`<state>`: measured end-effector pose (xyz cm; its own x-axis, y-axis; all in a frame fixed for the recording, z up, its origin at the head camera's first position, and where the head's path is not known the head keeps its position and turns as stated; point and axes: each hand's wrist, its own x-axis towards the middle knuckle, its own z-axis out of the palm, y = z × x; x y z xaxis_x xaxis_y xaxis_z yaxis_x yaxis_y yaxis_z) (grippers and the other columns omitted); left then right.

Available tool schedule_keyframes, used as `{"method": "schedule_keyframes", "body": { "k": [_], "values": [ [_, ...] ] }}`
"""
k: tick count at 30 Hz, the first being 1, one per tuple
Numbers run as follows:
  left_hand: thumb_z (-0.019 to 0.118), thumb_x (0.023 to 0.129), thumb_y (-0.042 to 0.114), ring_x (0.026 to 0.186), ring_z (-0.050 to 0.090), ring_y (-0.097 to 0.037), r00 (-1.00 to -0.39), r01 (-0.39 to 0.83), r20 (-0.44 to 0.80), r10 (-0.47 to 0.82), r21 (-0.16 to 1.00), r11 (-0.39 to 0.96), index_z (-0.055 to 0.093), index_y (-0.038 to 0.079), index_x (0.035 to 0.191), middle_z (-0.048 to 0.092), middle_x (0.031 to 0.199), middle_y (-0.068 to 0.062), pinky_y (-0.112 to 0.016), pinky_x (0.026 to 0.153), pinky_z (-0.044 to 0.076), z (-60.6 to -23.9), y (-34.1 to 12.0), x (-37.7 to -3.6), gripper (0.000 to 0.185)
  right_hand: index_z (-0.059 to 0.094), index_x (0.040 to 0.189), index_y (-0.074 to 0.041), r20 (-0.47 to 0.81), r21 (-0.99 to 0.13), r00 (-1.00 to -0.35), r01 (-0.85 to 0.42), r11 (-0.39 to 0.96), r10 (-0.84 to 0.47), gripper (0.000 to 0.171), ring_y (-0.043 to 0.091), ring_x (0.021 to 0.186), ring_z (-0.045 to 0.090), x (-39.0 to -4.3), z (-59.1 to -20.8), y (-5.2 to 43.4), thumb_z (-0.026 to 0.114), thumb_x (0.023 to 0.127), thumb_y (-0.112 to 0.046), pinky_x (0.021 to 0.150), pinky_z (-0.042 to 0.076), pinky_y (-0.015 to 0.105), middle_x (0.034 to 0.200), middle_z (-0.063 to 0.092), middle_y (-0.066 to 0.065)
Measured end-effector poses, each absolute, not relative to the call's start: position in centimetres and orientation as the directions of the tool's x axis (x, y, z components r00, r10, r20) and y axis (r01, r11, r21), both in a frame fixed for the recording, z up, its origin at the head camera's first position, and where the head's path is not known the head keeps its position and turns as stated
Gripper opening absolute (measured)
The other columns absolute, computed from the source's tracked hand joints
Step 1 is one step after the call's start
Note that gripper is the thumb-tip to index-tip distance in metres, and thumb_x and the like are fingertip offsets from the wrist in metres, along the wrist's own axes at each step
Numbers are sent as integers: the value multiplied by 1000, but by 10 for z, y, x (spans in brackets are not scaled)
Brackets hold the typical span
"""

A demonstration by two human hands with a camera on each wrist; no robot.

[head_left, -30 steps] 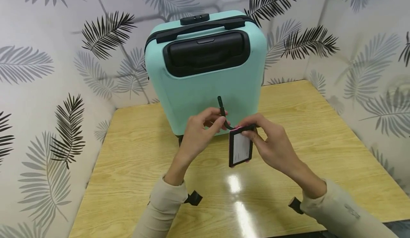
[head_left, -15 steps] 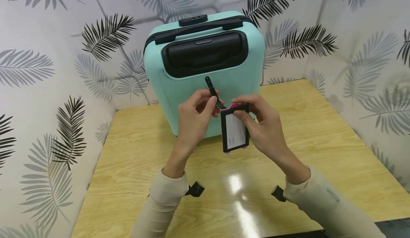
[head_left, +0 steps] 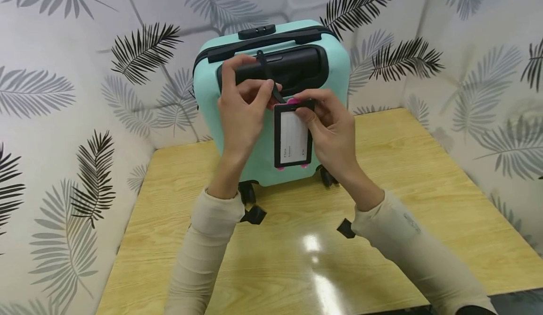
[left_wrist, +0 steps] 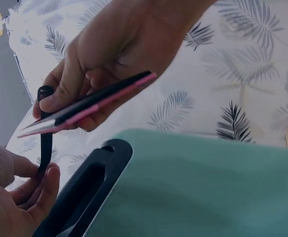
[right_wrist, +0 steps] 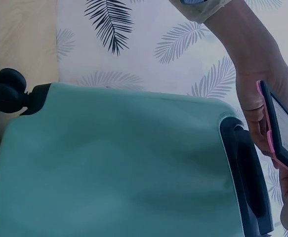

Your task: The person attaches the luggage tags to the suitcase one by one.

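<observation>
Luggage tag (head_left: 292, 138) below right-hand grip (head_left: 328, 126)

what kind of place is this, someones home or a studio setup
Likely a staged recording booth, not a lived-in room: leaf-print sheeting walls in a bare wooden table, with only a mint suitcase standing on it.
</observation>
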<state>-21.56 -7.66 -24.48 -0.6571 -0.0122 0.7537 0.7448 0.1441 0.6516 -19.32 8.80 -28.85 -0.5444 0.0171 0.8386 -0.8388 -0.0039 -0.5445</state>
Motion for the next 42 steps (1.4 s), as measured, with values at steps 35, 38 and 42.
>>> {"method": "schedule_keyframes", "body": {
  "k": [35,38,42],
  "values": [
    [83,90,20,107,61,-23,-445,801,863,240,263,538,80,8,113,75,113,-9,-31,80,49,-207,-108,-240,26,66,112,8,908,-415,-415,-910,-9,50,17,16,90,66,-219,-235,89,67,96,6,73,49,27,110,72,0],
    [83,91,20,110,61,-23,-455,798,855,247,269,539,81,10,111,73,113,-9,-32,88,48,-204,-106,-242,23,66,112,8,913,-405,-405,-914,0,50,17,16,88,65,-221,-230,91,68,96,4,73,48,27,109,71,-1],
    [81,92,20,110,62,-26,-433,802,860,268,232,551,82,8,111,74,110,-10,-35,97,46,-202,-103,-246,22,65,114,7,916,-400,-399,-916,29,34,19,17,88,62,-228,-221,97,68,97,-2,74,48,26,111,69,-5]
  ]
}}
